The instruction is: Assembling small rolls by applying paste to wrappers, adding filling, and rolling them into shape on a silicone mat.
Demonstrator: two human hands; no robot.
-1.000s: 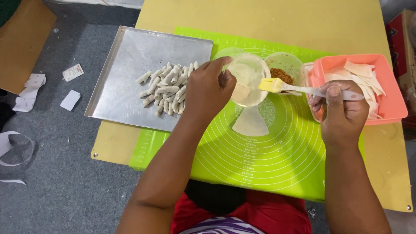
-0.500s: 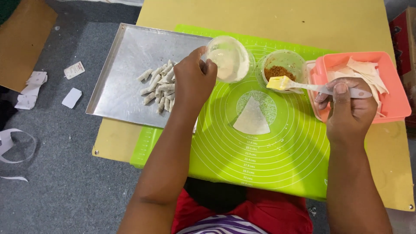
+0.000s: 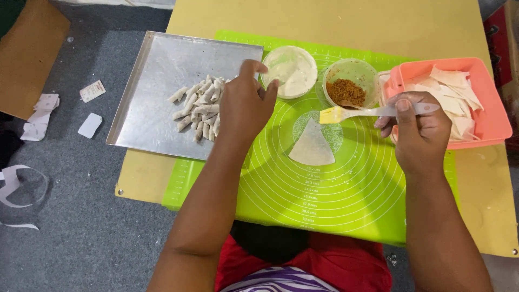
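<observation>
**Pastry brush out over the mat, bowl of paste at the fingertips**

Pastry brush (image 3: 373, 112) clamped in the right hand (image 3: 419, 132) by its clear handle, thumb on top, yellow bristles hanging just above the upper corner of the triangular wrapper (image 3: 312, 146). Left hand (image 3: 246, 105) loosely spread and gripping nothing, fingertips at the near rim of the white paste bowl (image 3: 314, 64); touching or just short of it, impossible to tell. Hands well apart, the wrapper between them.

Probably best handled this way: steady the bowl with the free hand, load the bristles lightly, and brush only along the wrapper's edges so the thin sheet stays flat on the green mat (image 3: 324, 200).

By count: one brush, one wrapper on the mat, two bowls, the second a green-tinted bowl (image 3: 351, 62) of brown crumbly filling. One pink basket (image 3: 500, 127) at the right with a loose pile of cut wrappers, too overlapped to number. One metal tray (image 3: 157, 70) at the left with a heap of small rolled pieces (image 3: 199, 105), roughly fifteen to twenty. All on one yellow table (image 3: 324, 21).
</observation>
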